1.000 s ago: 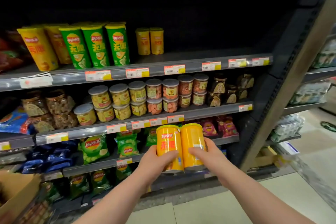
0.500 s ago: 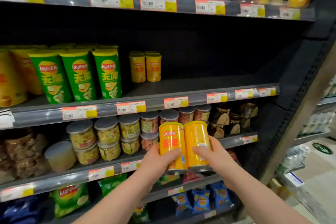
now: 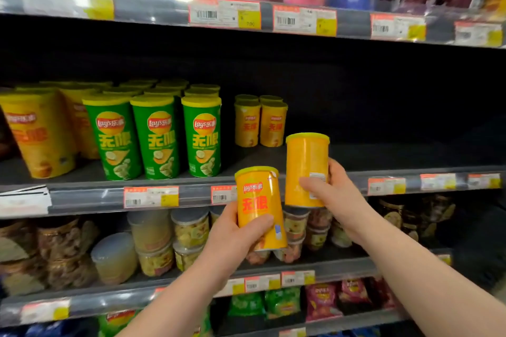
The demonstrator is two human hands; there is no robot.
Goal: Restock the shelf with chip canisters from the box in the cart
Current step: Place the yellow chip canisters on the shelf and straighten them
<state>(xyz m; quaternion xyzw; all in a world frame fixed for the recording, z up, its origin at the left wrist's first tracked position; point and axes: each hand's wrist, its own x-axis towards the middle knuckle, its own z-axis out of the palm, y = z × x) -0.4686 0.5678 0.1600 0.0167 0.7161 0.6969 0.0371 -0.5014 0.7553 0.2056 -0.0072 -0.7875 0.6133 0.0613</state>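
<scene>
My left hand [image 3: 235, 238] grips a short yellow chip canister [image 3: 258, 200] with its red logo facing me, held in front of the shelf edge. My right hand [image 3: 335, 197] grips a second yellow canister [image 3: 306, 164], raised higher, its top level with the shelf [image 3: 397, 156] floor. Two matching short yellow canisters [image 3: 260, 123] stand far back on that shelf, just left of the raised one. The box and cart are out of view.
Tall green canisters [image 3: 158, 137] and tall yellow ones [image 3: 38, 134] fill the shelf's left part. To the right of the short canisters the shelf is dark and bare. Price tags [image 3: 150, 195] line the rail. Lidded snack tubs [image 3: 189, 230] sit one shelf below.
Both hands rose toward the middle shelf. The two canisters, held side by side before, have separated, the right one lifted higher. My view tilted upward and closer to the shelf.
</scene>
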